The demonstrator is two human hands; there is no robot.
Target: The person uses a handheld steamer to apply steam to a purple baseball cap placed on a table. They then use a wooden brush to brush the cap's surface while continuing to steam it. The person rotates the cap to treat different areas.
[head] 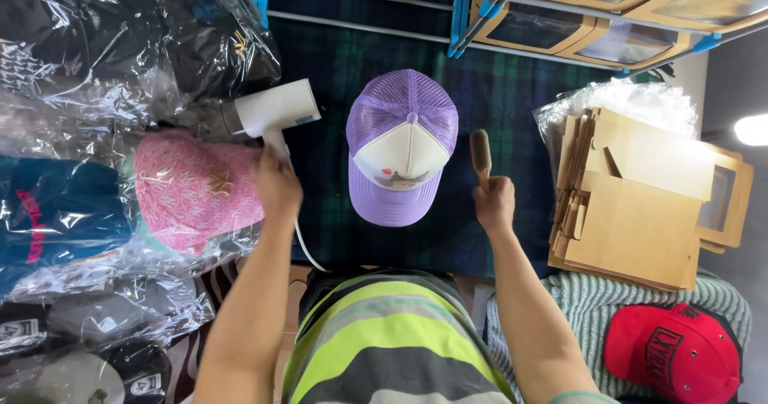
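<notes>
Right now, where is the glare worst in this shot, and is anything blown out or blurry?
Head view: glare streaks the clear plastic bags around the caps at left; a ceiling light at the right edge is blown out; the purple-and-white mesh cap at centre is evenly lit and sharp, with no visible motion blur.

Bare forearms; shirt (392, 340) striped lime green, grey, dark; no sleeves visible.

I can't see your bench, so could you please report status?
Left hand grips white handheld steamer. Right hand grips wooden brush. Purple cap between them, untouched.
</notes>
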